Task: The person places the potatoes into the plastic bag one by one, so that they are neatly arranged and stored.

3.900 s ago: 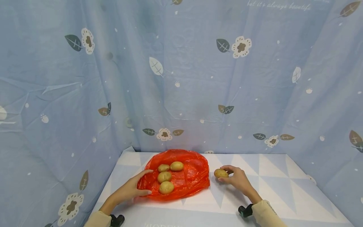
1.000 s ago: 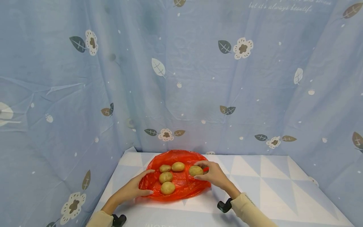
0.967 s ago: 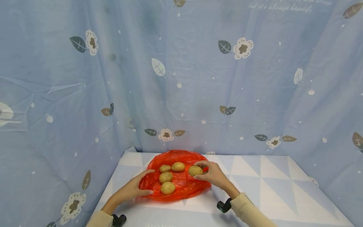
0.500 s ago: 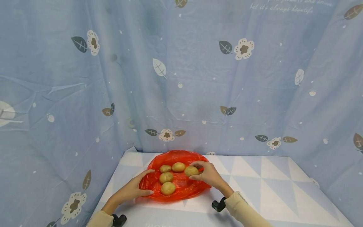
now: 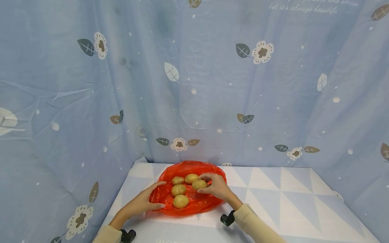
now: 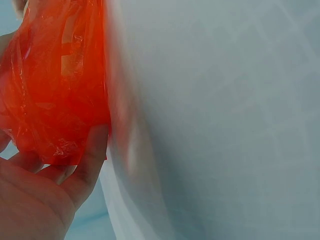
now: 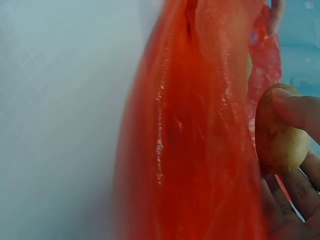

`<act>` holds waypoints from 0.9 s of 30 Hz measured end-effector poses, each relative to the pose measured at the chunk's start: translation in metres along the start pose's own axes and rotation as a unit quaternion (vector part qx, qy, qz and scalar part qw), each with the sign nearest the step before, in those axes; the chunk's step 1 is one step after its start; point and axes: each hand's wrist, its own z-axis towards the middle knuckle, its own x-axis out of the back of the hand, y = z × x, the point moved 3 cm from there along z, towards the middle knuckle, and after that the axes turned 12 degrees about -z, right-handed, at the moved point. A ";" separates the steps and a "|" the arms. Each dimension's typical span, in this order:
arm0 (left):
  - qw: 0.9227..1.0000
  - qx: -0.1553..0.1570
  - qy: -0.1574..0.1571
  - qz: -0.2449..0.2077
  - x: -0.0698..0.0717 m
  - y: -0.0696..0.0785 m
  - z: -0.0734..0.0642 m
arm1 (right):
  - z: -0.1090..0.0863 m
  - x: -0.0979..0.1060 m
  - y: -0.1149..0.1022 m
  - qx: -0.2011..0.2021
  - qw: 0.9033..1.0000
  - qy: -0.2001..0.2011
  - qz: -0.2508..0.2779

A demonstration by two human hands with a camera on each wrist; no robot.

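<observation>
A red plastic bag [image 5: 200,202] lies with its mouth spread wide in the head view, several potatoes [image 5: 180,201] inside. My left hand [image 5: 139,202] holds the bag's left end, thumb and fingers spread around it. The left wrist view shows the left thumb [image 6: 92,160] against the crinkled red plastic [image 6: 55,100]. Over the right part of the bag, my right hand [image 5: 218,187] pinches a potato [image 5: 199,184] between thumb and fingers, close to the potato [image 5: 191,178] at the back. In the right wrist view, the held potato [image 7: 280,130] is beside the bag's red side [image 7: 200,125].
The bag sits on a table covered with a white and pale blue triangle-patterned cloth [image 5: 267,202]. A blue curtain [image 5: 209,84] printed with flowers and leaves hangs behind the table and along its left side.
My right hand has carried the gripped potato leftward from beside the bag, over its right rim, and in toward the other potatoes. The left hand has stayed at the bag's left end.
</observation>
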 end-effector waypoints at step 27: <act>1.000 -0.004 0.001 0.004 -0.001 0.001 -0.001 | 0.015 -0.035 0.004 -0.012 0.999 0.004 -0.034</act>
